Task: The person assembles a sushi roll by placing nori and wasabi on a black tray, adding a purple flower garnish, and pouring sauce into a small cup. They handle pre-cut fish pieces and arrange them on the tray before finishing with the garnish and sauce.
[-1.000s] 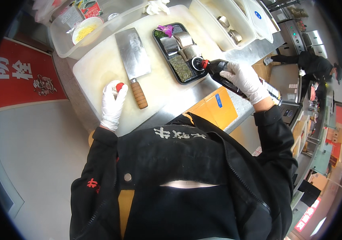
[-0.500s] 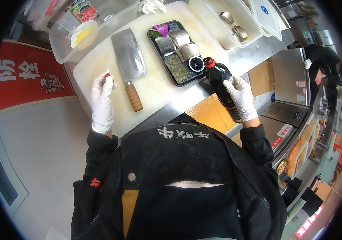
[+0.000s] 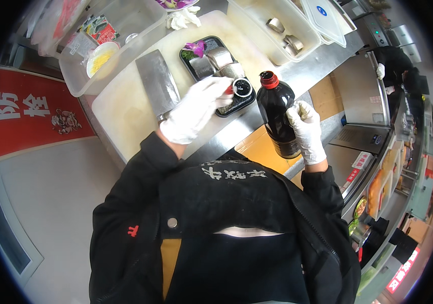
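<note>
Overhead, the left hand (image 3: 196,110) in a white glove is pinching a small red cap just beside the little round black sauce cup (image 3: 242,88) in the black tray (image 3: 211,66). Right hand (image 3: 306,130) is gripping the upright dark glass bottle (image 3: 278,120), right of the cup, above the desk (image 3: 120,109) edge.

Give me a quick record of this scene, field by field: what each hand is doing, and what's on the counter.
left hand: gloved left hand reaches over the black tray, fingertips by a small round sauce cup
right hand: gloved right hand grips a dark sauce bottle, upright, red cap on
board: white cutting board with a cleaver
tray contents: fish pieces, purple flower
behind: clear plastic tubs
</note>
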{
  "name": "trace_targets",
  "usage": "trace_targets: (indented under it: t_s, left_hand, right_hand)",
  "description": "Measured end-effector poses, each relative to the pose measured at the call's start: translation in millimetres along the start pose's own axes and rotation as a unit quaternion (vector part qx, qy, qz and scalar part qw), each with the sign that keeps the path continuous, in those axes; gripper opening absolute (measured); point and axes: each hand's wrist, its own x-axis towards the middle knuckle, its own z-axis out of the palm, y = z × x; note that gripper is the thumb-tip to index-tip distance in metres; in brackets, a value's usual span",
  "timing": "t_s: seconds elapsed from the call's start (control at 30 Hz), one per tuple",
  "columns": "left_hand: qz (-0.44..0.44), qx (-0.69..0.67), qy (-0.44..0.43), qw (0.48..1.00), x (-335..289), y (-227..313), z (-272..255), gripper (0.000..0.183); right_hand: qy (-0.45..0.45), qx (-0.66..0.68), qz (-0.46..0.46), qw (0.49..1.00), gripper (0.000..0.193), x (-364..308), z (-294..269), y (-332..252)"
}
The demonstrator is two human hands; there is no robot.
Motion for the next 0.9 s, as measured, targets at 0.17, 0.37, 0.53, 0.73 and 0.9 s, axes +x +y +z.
trace_targets:
  t_s: [0.17, 0.37, 0.53, 0.73, 0.9]
  left_hand:
    - [0.001, -0.029, -0.102, 0.994, 16, 17, 29, 0.033]
    - [0.085, 0.285, -0.054, 0.953, -22, 46, 36, 0.031]
    - [0.173, 0.351, -0.068, 0.918, -50, 58, 38, 0.024]
    - [0.154, 0.339, 0.011, 0.928, -86, 82, 42, 0.025]
    - [0.407, 0.525, -0.110, 0.739, -114, 130, 25, 0.035]
  right_hand:
    - [-0.009, -0.082, 0.008, 0.997, 0.025, -22, 16, -43]
    - [-0.047, -0.178, -0.012, 0.983, 0.014, -44, 30, -75]
    - [-0.091, -0.252, -0.106, 0.957, 0.016, -55, 39, -93]
    - [-0.142, -0.216, -0.033, 0.965, 0.015, -52, 60, -133]
    - [-0.270, -0.019, 0.030, 0.962, 0.017, -35, 76, -162]
